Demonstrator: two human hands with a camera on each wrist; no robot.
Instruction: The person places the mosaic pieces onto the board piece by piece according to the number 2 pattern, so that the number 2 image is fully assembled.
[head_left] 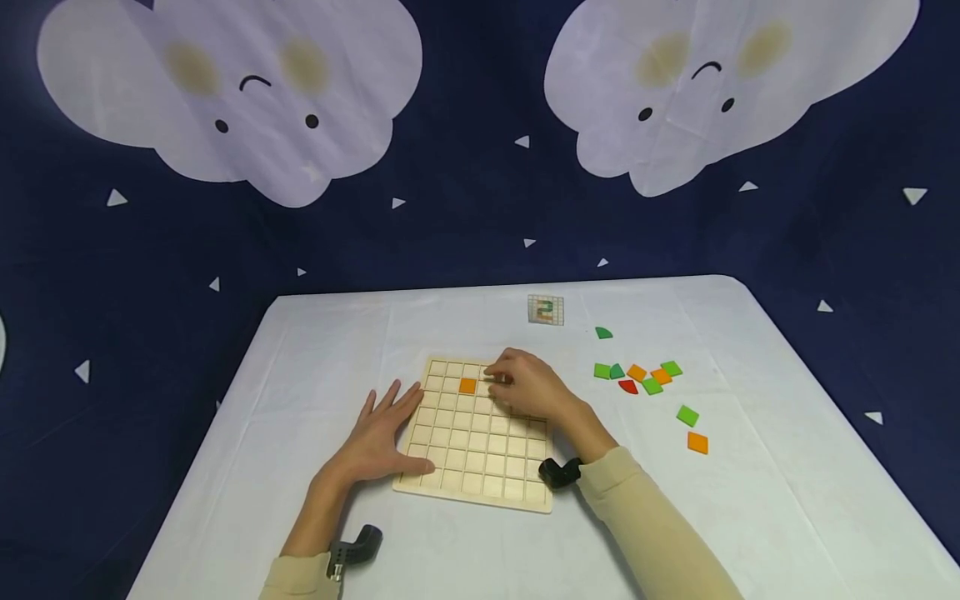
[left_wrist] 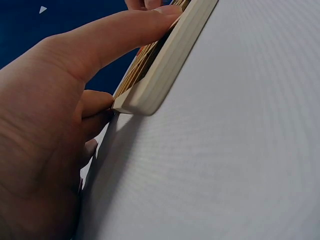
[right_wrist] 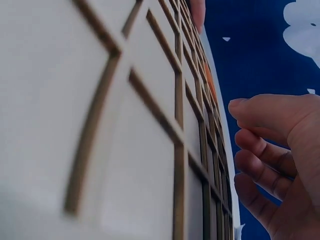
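A light wooden grid board [head_left: 472, 462] lies on the table, with one orange square tile [head_left: 467, 386] in a cell near its far edge. My left hand [head_left: 378, 437] rests at the board's left side, fingers spread along the edge and thumb laid over the near cells. In the left wrist view that thumb [left_wrist: 135, 30] lies across the board's rim [left_wrist: 162, 75]. Over the far right part of the board is my right hand [head_left: 534, 385], just right of the orange tile. Its fingers [right_wrist: 255, 167] bend loosely, and no tile shows between them.
To the right lie loose tiles: green squares [head_left: 687, 416], orange ones [head_left: 697, 442], a red quarter-round [head_left: 628, 387] and dark green quarter-rounds [head_left: 603, 332]. A small pattern card [head_left: 545, 309] sits behind the board. The white table [head_left: 322, 333] ends at a dark blue cloud-print backdrop [head_left: 465, 225].
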